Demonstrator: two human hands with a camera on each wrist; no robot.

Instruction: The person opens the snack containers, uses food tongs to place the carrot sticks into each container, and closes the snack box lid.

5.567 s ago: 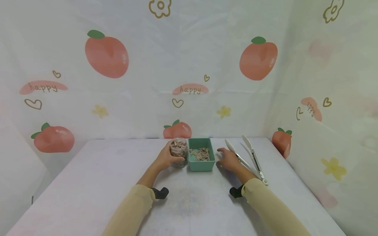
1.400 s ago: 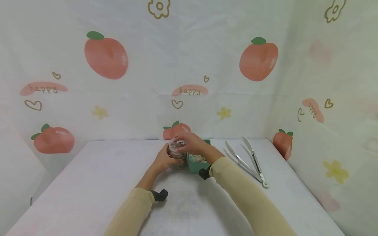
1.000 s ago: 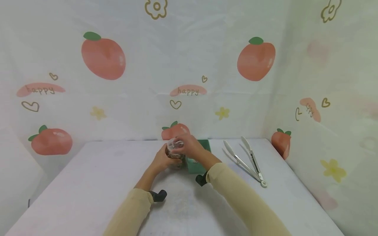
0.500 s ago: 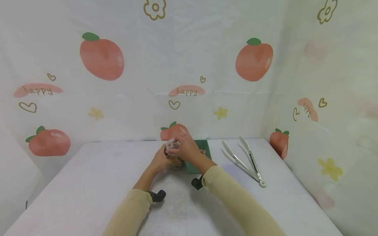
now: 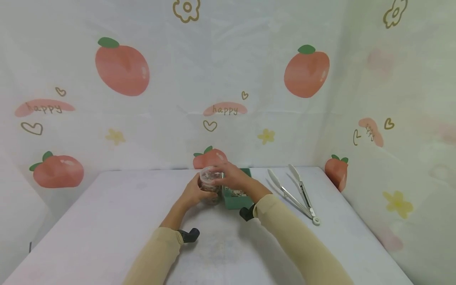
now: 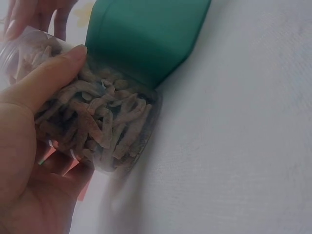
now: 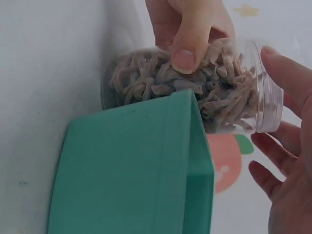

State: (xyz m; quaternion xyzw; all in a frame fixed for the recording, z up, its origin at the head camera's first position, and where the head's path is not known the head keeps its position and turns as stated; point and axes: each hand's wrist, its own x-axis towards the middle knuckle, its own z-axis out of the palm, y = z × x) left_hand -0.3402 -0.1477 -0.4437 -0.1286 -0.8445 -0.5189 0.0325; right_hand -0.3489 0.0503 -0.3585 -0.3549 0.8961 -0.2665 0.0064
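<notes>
A clear plastic jar (image 7: 146,73) packed with pale brown dried strips stands on the table, its clear screw lid (image 7: 271,109) on top. My left hand (image 5: 192,193) grips the jar round its side, thumb across the front in the left wrist view. From the right, my right hand (image 5: 233,177) holds the lid, thumb on one side of its rim and fingers on the other. Right beside the jar is a green rectangular tub (image 5: 236,203), with more of the strips (image 5: 235,192) inside. My right hand and forearm partly hide the tub in the head view.
Metal tongs (image 5: 297,203) lie spread on the white table (image 5: 228,253) to the right of the tub. A white cloth printed with peaches rises behind the table and along its right side.
My right hand has gone from beside the tub to the jar's mouth, where a lid now sits. Over the last second it turned about the lid and back. My left hand stays on the jar.
</notes>
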